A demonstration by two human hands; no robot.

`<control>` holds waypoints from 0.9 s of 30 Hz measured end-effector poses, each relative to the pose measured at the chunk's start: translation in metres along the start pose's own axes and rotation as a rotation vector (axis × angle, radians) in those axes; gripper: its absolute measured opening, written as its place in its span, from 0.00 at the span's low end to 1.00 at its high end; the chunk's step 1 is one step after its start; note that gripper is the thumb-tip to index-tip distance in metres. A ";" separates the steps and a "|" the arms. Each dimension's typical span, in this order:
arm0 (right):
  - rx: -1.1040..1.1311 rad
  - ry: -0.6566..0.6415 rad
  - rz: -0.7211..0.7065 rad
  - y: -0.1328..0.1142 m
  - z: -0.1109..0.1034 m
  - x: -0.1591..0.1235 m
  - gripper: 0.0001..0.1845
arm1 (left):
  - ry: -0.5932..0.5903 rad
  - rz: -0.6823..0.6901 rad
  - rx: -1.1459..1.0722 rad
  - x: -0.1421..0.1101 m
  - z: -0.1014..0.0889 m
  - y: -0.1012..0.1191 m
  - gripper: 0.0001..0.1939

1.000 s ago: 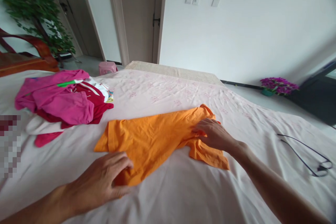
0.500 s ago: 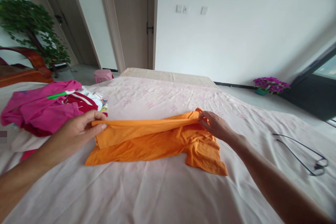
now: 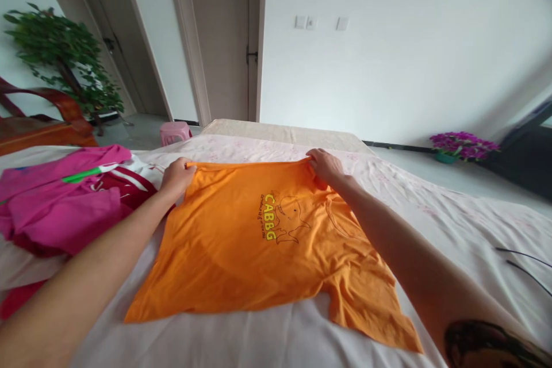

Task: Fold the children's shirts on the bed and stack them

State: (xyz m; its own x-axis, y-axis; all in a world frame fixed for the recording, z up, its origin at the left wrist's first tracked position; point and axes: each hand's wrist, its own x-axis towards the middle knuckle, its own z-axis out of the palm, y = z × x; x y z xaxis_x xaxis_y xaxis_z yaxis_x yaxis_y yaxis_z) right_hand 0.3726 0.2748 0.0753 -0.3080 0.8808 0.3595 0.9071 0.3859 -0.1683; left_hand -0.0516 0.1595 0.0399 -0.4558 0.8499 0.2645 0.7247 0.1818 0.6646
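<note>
An orange T-shirt (image 3: 224,230) lies spread sideways on the pale bedsheet, its printed front with a cartoon figure and yellow letters facing up. My left hand (image 3: 177,177) pinches its far edge at the hem end. At the shoulder end, my right hand (image 3: 325,165) grips the same far edge, and the cloth is stretched straight between both hands. The neckline and near sleeve are wrinkled at the right. Part of the far side by my right hand is hidden.
A heap of pink, red and white clothes (image 3: 64,195) lies left of the shirt. Black-framed glasses (image 3: 524,256) are partly in view at right. Beyond the sheet (image 3: 448,207) stand a pink stool (image 3: 175,132), a wooden chair (image 3: 52,109) and purple flowers (image 3: 463,146).
Both hands have moved away from me with the far edge, unfolding the shirt so its printed front now shows. The view has shifted, with the glasses now partly cut off.
</note>
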 end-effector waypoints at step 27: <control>-0.293 -0.362 0.148 0.040 0.076 -0.038 0.34 | -0.070 0.350 0.608 -0.020 0.045 -0.050 0.26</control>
State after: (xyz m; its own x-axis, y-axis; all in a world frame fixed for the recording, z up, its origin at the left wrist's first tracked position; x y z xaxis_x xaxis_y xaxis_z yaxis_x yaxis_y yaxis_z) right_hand 0.3989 0.2776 -0.0151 -0.2024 0.9793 0.0001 0.9753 0.2016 0.0908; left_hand -0.0553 0.1556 -0.0304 -0.1235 0.9349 0.3327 0.9923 0.1186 0.0350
